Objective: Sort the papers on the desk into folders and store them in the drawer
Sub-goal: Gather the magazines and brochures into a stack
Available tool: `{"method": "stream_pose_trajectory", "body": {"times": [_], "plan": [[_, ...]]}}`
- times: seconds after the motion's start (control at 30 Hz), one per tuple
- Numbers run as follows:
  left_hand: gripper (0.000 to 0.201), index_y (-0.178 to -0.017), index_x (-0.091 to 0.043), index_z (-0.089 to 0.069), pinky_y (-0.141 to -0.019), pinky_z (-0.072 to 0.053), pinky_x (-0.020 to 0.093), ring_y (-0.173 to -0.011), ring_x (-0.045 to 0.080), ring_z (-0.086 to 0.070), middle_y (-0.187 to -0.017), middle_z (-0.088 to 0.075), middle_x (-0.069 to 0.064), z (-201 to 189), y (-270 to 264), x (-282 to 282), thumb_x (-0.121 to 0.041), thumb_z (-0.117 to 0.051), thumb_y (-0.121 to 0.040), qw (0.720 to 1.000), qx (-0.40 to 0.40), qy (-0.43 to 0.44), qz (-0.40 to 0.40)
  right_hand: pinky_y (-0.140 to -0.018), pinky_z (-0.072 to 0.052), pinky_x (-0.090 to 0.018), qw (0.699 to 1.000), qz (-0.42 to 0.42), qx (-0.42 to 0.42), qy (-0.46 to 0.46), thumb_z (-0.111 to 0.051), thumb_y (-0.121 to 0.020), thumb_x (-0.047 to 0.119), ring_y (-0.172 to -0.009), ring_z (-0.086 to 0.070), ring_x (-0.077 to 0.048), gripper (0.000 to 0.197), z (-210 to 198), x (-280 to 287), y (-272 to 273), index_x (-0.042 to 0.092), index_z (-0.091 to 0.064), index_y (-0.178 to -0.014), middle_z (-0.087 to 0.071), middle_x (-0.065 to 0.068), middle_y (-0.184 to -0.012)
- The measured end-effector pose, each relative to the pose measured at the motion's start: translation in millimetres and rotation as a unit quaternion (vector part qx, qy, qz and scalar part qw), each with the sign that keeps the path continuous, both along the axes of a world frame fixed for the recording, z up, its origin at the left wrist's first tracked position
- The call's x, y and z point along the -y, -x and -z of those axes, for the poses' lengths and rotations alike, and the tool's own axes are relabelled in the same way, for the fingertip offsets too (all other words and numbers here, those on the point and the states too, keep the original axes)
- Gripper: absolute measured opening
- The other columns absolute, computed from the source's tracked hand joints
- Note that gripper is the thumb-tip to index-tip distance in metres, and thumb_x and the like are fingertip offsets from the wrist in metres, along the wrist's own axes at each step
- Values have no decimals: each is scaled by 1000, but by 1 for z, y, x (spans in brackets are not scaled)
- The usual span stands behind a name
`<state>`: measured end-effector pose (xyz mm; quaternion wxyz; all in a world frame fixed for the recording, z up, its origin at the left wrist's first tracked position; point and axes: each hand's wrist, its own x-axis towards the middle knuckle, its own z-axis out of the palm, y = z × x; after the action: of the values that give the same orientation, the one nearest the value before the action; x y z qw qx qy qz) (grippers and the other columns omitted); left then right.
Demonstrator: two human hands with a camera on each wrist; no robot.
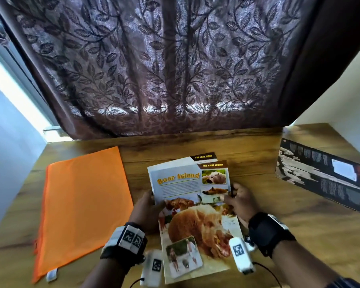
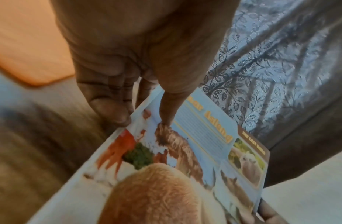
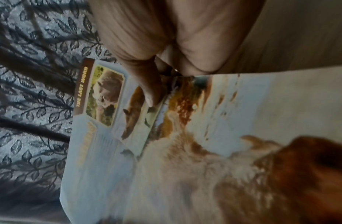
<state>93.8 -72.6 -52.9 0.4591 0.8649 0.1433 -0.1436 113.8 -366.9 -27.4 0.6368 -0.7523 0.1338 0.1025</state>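
Observation:
A glossy "Bear Island" page (image 1: 181, 183) with bear photos is lifted off the wooden desk, its far half raised. My left hand (image 1: 149, 204) pinches its left edge, thumb (image 2: 166, 109) on top and fingers (image 2: 116, 110) beneath. My right hand (image 1: 236, 199) pinches the right edge, thumb (image 3: 149, 91) on the printed side. A second matching sheet (image 1: 204, 157) shows just behind the top corner. Another bear page (image 1: 197, 231) lies under both wrists. An orange folder (image 1: 81, 204) lies flat to the left.
A dark black-and-white printed sheet (image 1: 322, 175) lies at the desk's right side. A brown leaf-patterned curtain (image 1: 164, 65) hangs behind the desk's far edge. Bare wood (image 1: 299, 225) shows right of the papers.

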Motion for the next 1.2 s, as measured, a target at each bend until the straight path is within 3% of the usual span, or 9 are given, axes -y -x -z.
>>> {"method": "stream_pose_trajectory", "body": {"times": [0.1, 0.3, 0.43, 0.53, 0.7, 0.87, 1.03, 1.13, 1.2], "plan": [[52, -109, -26, -66, -86, -57, 54, -100, 20, -71, -110, -74, -3, 10, -16, 12, -52, -76, -65, 992, 41, 113, -28, -92, -54, -55, 999, 22, 17, -36, -65, -84, -13, -102, -70, -33, 34, -3, 18, -1, 9, -67, -109, -75, -13, -107], [21, -96, -19, -70, -81, -57, 56, -87, 26, -73, -95, -77, 1, -34, -39, 61, -26, -64, -77, 977, 137, 159, -24, -92, -55, -54, 995, 48, 55, -67, -60, -86, -16, -104, -70, -33, 39, -21, 62, -13, 11, -65, -114, -75, -11, -108], [19, -82, -20, -68, -63, -55, 36, -65, 5, -68, -75, -75, -10, -57, -58, 104, -8, -60, -94, 974, 174, 142, -6, -93, -56, -45, 992, 54, 94, -61, -62, -88, -12, -106, -70, -21, 57, -30, 98, -33, 18, -52, -135, -74, -4, -114], [22, -83, -20, -64, -54, -42, 26, -49, -5, -53, -62, -67, -15, -75, -68, 136, -11, -53, -100, 968, 203, 146, -8, -96, -53, -51, 992, 53, 107, -28, -65, -91, 4, -111, -66, -24, 46, -38, 123, -52, 20, -56, -134, -71, -4, -119], [16, -91, -19, -63, -58, -49, 18, -69, -3, -66, -80, -73, -21, -106, -85, 169, -16, -51, -101, 952, 285, 113, -3, -72, -56, -29, 985, 62, 155, -54, -60, -91, -6, -86, -70, -24, 21, -74, 149, -77, 12, -66, -98, -76, 6, -83], [30, -96, 2, -59, -69, -52, 36, -81, 25, -65, -90, -70, 12, -107, -88, 183, -27, -50, -97, 909, 396, 124, -30, -96, -51, -59, 971, 40, 174, -157, -59, -91, -7, -108, -66, -41, 26, -79, 164, -101, -1, -63, -116, -71, -24, -112], [18, -115, -6, -59, -79, -57, 29, -98, 14, -69, -107, -73, 4, -77, -85, 206, -8, -47, -103, 924, 332, 183, -46, -101, -48, -55, 980, -38, 154, -117, -58, -92, -3, -113, -66, -30, 32, -65, 175, -105, 13, -66, -119, -72, -11, -117], [25, -114, -20, -59, -71, -54, 16, -91, 2, -69, -99, -75, -10, -66, -85, 221, -3, -47, -101, 938, 288, 182, -62, -106, -44, -55, 987, -72, 108, -92, -61, -86, 6, -116, -64, -25, 36, -44, 182, -109, 26, -67, -115, -70, -7, -121], [25, -114, -17, -58, -67, -52, 13, -84, -2, -69, -94, -75, -13, -65, -84, 228, 0, -44, -101, 940, 277, 185, -77, -110, -42, -52, 990, -97, 85, -61, -57, -90, 9, -125, -58, -23, 46, -35, 185, -108, 28, -59, -131, -62, -5, -135]]}}
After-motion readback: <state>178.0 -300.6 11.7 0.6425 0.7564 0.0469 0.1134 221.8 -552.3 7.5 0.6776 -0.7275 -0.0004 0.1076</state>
